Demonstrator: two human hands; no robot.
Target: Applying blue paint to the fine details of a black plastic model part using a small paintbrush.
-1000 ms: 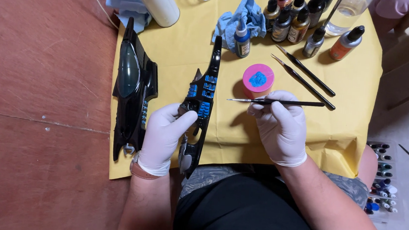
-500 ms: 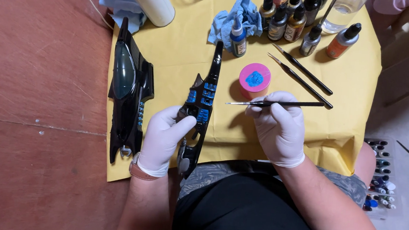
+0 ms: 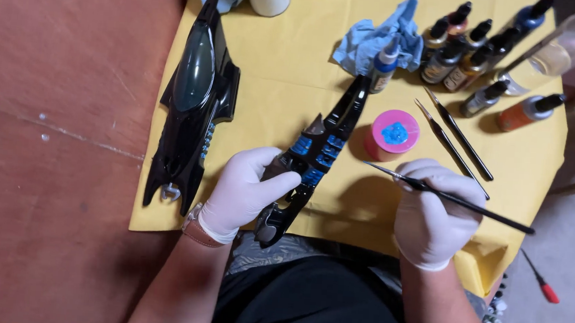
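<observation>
Fingers of the gloved left hand (image 3: 248, 189) are wrapped around a long black model part (image 3: 315, 158) with blue panels, the thumb pressed along its upper face; the part is held tilted over the front edge of the yellow cloth (image 3: 280, 66). Fingers of the gloved right hand (image 3: 432, 215) are pinched on a thin brush (image 3: 447, 197), whose tip is pointed left toward the part, just short of it. A pink cap (image 3: 392, 134) with blue paint is placed between the part and two spare brushes (image 3: 452, 136). Dropper bottles (image 3: 467, 49) and a blue rag (image 3: 380, 40) are ranged behind. A black model hull (image 3: 194, 101) is laid at the cloth's left edge.
</observation>
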